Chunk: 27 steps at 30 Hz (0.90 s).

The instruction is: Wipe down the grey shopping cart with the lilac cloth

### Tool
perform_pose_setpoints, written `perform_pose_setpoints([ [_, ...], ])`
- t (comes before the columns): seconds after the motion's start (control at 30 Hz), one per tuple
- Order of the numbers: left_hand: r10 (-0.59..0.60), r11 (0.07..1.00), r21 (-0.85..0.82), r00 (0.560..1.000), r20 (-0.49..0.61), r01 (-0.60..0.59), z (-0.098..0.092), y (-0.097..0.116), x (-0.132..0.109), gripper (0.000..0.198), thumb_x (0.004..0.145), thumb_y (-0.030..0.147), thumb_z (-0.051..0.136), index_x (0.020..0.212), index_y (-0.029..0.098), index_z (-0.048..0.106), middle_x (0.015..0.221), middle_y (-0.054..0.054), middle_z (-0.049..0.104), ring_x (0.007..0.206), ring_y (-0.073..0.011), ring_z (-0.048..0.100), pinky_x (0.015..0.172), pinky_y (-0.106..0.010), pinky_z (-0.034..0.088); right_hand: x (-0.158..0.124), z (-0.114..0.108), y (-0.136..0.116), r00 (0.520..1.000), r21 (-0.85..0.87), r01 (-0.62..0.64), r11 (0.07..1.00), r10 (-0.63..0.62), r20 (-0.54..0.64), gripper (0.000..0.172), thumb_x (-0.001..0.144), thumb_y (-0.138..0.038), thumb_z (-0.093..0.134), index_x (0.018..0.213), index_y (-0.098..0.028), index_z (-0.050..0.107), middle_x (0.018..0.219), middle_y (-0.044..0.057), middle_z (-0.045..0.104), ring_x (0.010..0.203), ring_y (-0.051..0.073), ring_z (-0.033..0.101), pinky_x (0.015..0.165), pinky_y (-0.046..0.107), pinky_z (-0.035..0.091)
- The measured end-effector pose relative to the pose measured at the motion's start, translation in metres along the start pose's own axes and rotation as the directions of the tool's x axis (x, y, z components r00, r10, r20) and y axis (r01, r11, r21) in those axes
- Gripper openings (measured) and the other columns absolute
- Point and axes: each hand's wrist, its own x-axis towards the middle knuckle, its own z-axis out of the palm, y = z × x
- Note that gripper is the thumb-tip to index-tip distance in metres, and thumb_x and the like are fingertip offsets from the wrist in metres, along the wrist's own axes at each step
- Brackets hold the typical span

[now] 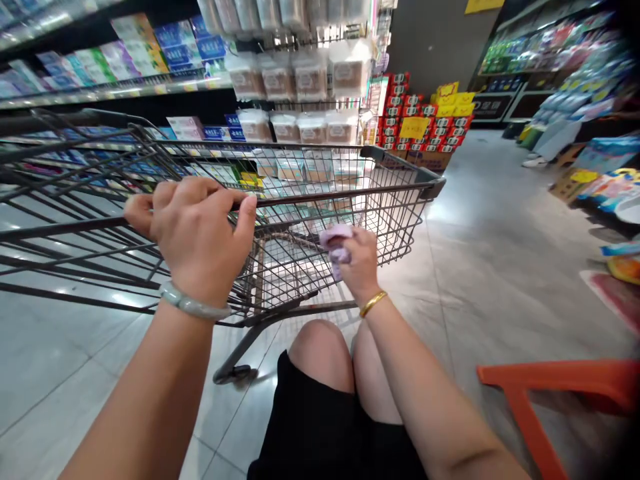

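My left hand (pixel 197 223): fingers curled over the dark rail (pixel 340 195) of a shopping cart (pixel 300 201), closed on it, thumb alongside.
My right hand (pixel 361 261): fingers bunched tightly around a pale purple cloth (pixel 336 235).
Cloth: crumpled, below the rail, at the basket's wire side; I can't tell how firmly it touches.
Shopping cart: crosswise before my bare knees (pixel 320 347).
Beyond: shelves (pixel 150 90) of packaged goods.
Lower right: orange furniture (pixel 560 373), partly visible.

Supermarket-type shop: long shelf (pixel 150 89) of boxed goods (pixel 175 45), shopping cart (pixel 320 197), stacked red cartons (pixel 395 112), yellow sign (pixel 414 127).
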Motion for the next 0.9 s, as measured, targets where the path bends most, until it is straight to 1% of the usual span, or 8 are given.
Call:
perform_pose_setpoints([
  [0.07,0.033,0.998,-0.045,0.999,0.013,-0.032,0.003,0.014,0.004,0.038,0.100,0.056,0.047,0.112,0.030,0.072,0.119,-0.005,0.067,0.119,-0.0345,0.052,0.106,-0.059,0.025,0.004,-0.006,0.011,0.973,0.005,-0.146,0.989,0.145,-0.180,0.031,0.075,-0.009,0.056,0.094,-0.027,0.072,0.116,0.007,0.060,0.113,0.028,0.051,0.099,0.052,0.048],
  [0.13,0.093,0.991,-0.102,0.994,0.064,-0.086,0.011,0.029,0.011,0.039,0.100,0.054,0.046,0.115,0.028,0.071,0.119,-0.006,0.068,0.120,-0.0337,0.053,0.108,-0.056,0.027,0.004,-0.007,0.017,0.949,0.014,-0.205,0.979,0.203,-0.242,0.034,0.074,-0.008,0.055,0.097,-0.027,0.072,0.116,0.007,0.059,0.113,0.028,0.051,0.100,0.051,0.048],
  [0.27,0.153,0.984,-0.115,0.972,0.180,-0.134,0.034,0.051,0.021,0.038,0.100,0.052,0.046,0.094,0.024,0.072,0.097,-0.009,0.071,0.108,-0.0339,0.060,0.102,-0.055,0.030,-0.003,0.000,0.007,0.997,0.013,-0.006,1.000,0.005,0.073,0.033,0.075,-0.010,0.062,0.098,-0.030,0.075,0.117,0.006,0.063,0.109,0.027,0.051,0.096,0.047,0.048],
  [0.33,0.129,0.991,-0.067,0.974,0.184,-0.118,0.042,0.054,0.023,0.041,0.101,0.050,0.043,0.082,0.024,0.068,0.084,-0.009,0.070,0.097,-0.0329,0.062,0.099,-0.056,0.030,-0.003,-0.001,0.011,0.992,0.019,0.035,0.999,-0.037,0.124,0.030,0.075,-0.010,0.063,0.095,-0.029,0.076,0.117,0.005,0.065,0.109,0.027,0.052,0.097,0.046,0.047],
  [0.4,0.111,0.993,-0.050,0.978,0.175,-0.103,0.045,0.054,0.023,0.043,0.101,0.051,0.041,0.077,0.025,0.065,0.080,-0.008,0.068,0.093,-0.0324,0.062,0.097,-0.057,0.029,0.001,-0.008,0.025,0.998,-0.009,-0.057,0.998,0.057,0.000,0.028,0.073,-0.010,0.061,0.090,-0.027,0.074,0.115,0.006,0.064,0.109,0.027,0.052,0.098,0.048,0.047],
  [0.53,0.097,0.993,-0.080,0.982,0.163,-0.085,0.044,0.051,0.021,0.046,0.099,0.057,0.041,0.074,0.026,0.064,0.078,-0.008,0.067,0.095,-0.0333,0.062,0.098,-0.056,0.027,0.005,-0.020,0.052,0.928,-0.008,-0.280,0.960,0.269,-0.260,0.034,0.068,-0.008,0.054,0.091,-0.025,0.072,0.110,0.007,0.059,0.108,0.028,0.053,0.099,0.049,0.047],
  [0.73,0.118,0.992,-0.045,0.991,0.069,-0.115,0.048,0.048,0.020,0.053,0.099,0.063,0.040,0.068,0.024,0.060,0.068,-0.005,0.061,0.082,-0.0281,0.060,0.094,-0.052,0.032,-0.005,-0.026,0.042,0.993,-0.051,-0.105,0.993,0.108,0.050,0.042,0.068,-0.005,0.055,0.097,-0.028,0.075,0.107,0.006,0.060,0.106,0.027,0.052,0.093,0.045,0.049],
  [0.9,0.157,0.988,-0.008,0.987,0.034,-0.157,0.045,0.052,0.015,0.053,0.099,0.060,0.042,0.065,0.022,0.055,0.066,-0.004,0.058,0.076,-0.0248,0.058,0.092,-0.049,0.035,-0.006,-0.043,0.063,0.948,-0.066,-0.259,0.964,0.240,-0.210,0.040,0.065,-0.006,0.053,0.095,-0.023,0.072,0.113,0.008,0.058,0.110,0.028,0.052,0.100,0.051,0.047],
])
